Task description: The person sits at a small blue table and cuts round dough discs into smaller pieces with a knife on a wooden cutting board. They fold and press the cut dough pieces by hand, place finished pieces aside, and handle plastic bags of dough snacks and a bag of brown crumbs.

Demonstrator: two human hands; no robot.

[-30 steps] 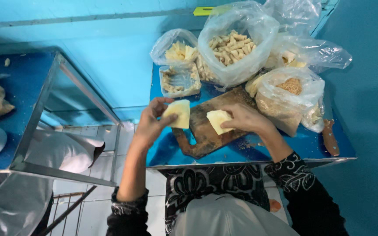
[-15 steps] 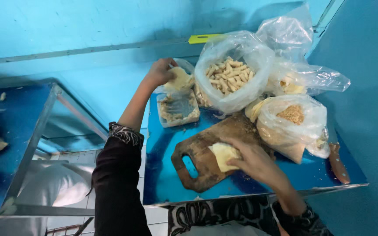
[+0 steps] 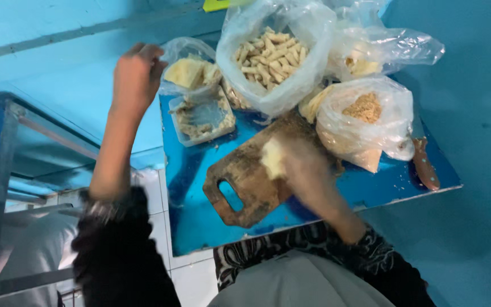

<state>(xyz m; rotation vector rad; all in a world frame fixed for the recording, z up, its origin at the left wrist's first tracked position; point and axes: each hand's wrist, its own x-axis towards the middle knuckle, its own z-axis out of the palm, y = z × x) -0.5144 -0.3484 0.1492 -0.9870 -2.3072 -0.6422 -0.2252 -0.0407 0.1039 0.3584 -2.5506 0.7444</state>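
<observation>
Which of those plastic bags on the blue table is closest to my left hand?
The small bag of pale yellow flat pieces at the table's far left corner, right beside your raised left hand. The other bags lie further right.

A pale slab (image 3: pixel 273 158) is pressed onto the wooden cutting board (image 3: pixel 245 182) by the blurred right hand (image 3: pixel 308 170); the left hand (image 3: pixel 136 77) is raised beside a bag of pale slices (image 3: pixel 191 71) on the blue table (image 3: pixel 200 222).

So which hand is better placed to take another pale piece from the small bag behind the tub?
Left. The left hand hangs beside the small clear bag of pale pieces, apparently empty. The right hand is blurred, on a pale piece over the cutting board.
</observation>
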